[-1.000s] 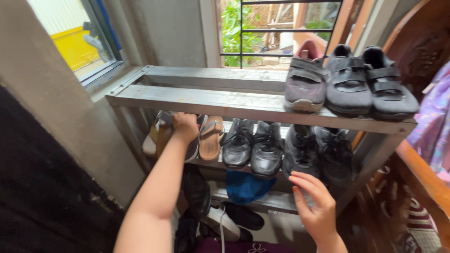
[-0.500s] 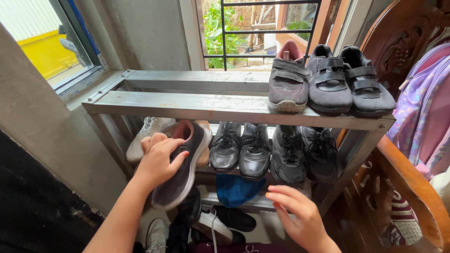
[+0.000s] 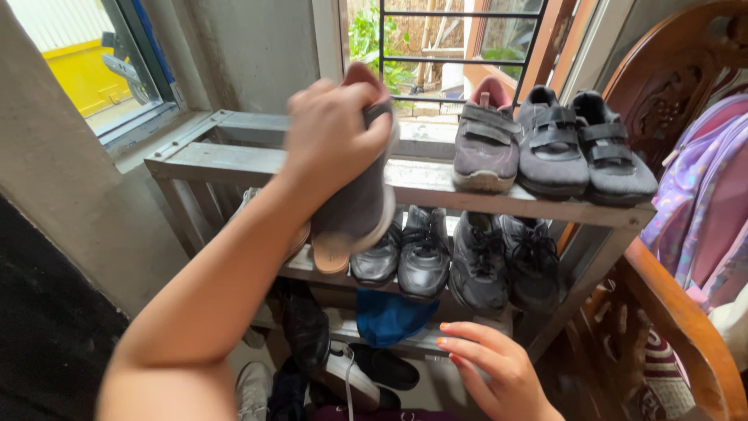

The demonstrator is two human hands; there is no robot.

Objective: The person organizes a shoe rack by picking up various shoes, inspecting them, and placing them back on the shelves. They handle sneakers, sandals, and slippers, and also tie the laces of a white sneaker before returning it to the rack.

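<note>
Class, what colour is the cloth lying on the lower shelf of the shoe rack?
The cloth is blue, seen in the head view.

The left hand (image 3: 331, 132) covers the heel and upper of the grey shoe (image 3: 354, 206) it holds, and that shoe hides most of the tan sandal (image 3: 331, 261) behind it. The left forearm blocks the white sneaker (image 3: 249, 199) on the middle shelf. The right hand (image 3: 495, 370) is cut off at the wrist by the bottom edge. Shoes on the bottom shelf (image 3: 343, 366) lie in shadow, their shapes unclear.
</note>
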